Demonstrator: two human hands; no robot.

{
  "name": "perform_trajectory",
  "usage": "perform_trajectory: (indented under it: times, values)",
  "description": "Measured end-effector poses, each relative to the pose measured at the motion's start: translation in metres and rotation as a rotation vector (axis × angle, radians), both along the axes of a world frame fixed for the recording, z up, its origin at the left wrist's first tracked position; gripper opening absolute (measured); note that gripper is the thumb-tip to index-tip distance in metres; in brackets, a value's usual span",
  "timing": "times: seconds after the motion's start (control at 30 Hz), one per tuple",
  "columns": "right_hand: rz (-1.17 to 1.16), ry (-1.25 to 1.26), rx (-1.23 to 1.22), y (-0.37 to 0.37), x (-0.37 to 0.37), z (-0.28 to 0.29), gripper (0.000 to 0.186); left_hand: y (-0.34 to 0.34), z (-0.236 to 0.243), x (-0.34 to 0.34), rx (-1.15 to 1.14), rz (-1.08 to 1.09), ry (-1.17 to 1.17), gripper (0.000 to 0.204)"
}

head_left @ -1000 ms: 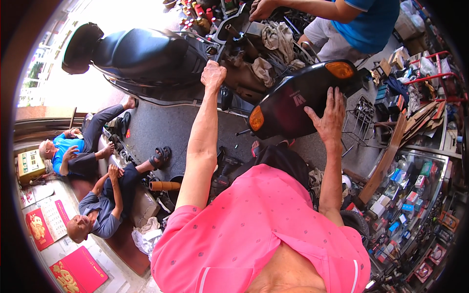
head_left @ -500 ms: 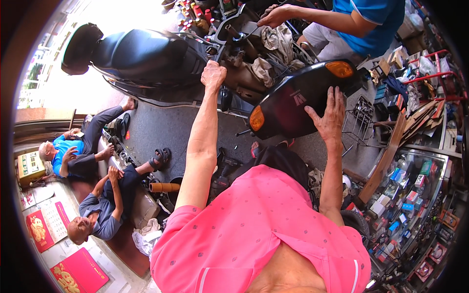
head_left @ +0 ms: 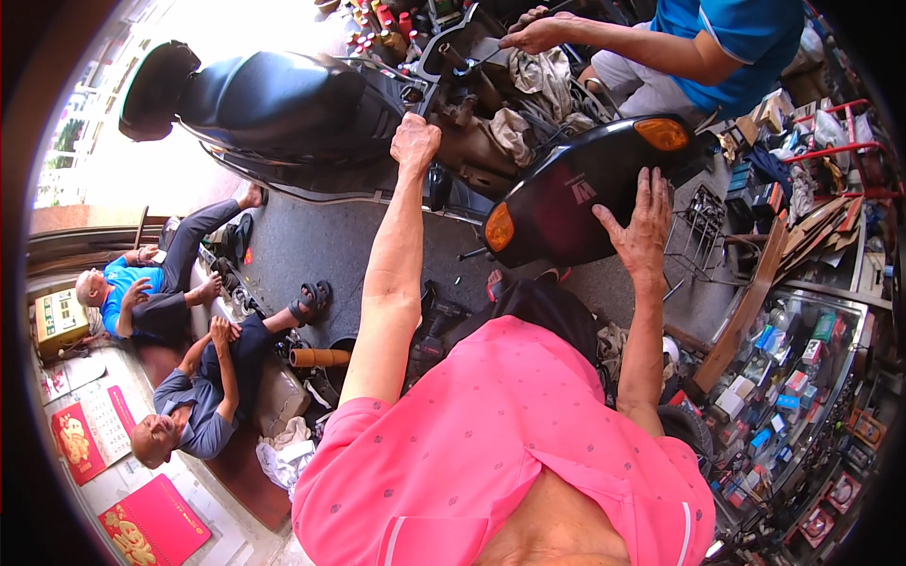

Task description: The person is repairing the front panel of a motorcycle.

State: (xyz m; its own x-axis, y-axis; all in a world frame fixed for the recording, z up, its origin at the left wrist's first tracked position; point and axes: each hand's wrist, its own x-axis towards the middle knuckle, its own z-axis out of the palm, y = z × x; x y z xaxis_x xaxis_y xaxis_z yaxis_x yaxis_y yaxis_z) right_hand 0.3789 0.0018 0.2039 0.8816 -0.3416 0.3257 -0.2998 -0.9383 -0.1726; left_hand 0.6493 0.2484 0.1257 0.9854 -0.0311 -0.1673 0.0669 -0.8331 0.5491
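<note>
A partly stripped black scooter (head_left: 274, 99) stands across the far side, its seat to the left. My left arm is stretched out, and my left hand (head_left: 415, 141) is closed in a fist at the open frame just in front of the seat; what lies inside the fist is hidden. My right hand (head_left: 644, 224) is open, fingers spread, resting against the edge of the dark front panel (head_left: 566, 203). That panel carries two orange turn signals (head_left: 499, 227). Grey rags (head_left: 512, 138) lie over the exposed frame between my hands and a co-worker.
Beyond the scooter, a co-worker's hand (head_left: 540, 33) holds a thin tool at the frame. Two people sit on a bench (head_left: 247, 476) at left. A glass case (head_left: 802, 316) of small boxes, a wooden plank (head_left: 746, 311) and a wire rack (head_left: 696, 222) stand right. A drill (head_left: 436, 325) lies below.
The co-worker has leaned slightly to the right. Both my hands keep their places on the scooter, and the front panel appears shifted very slightly right in view.
</note>
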Motion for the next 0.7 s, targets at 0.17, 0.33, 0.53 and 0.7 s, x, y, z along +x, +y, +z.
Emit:
perform_trajectory:
  times: [0.17, 0.33, 0.53, 0.7]
  values:
    - [0.003, -0.001, -0.001, 0.0003, 0.0002, 0.0011, 0.088, 0.0007, -0.0005, 0.0009, 0.005, 0.001, 0.006, 0.029]
    - [0.007, 0.0, -0.012, -0.0002, -0.0005, 0.001, 0.088, -0.0006, 0.0009, -0.0011, 0.029, 0.006, -0.016, 0.03]
    - [-0.001, 0.007, -0.01, 0.0005, -0.001, 0.0028, 0.089, -0.0015, 0.0034, -0.0026, 0.019, 0.01, 0.004, 0.032]
    - [-0.001, 0.01, -0.016, 0.0011, -0.0008, 0.002, 0.088, -0.0008, 0.0039, -0.002, 0.022, 0.016, 0.0, 0.032]
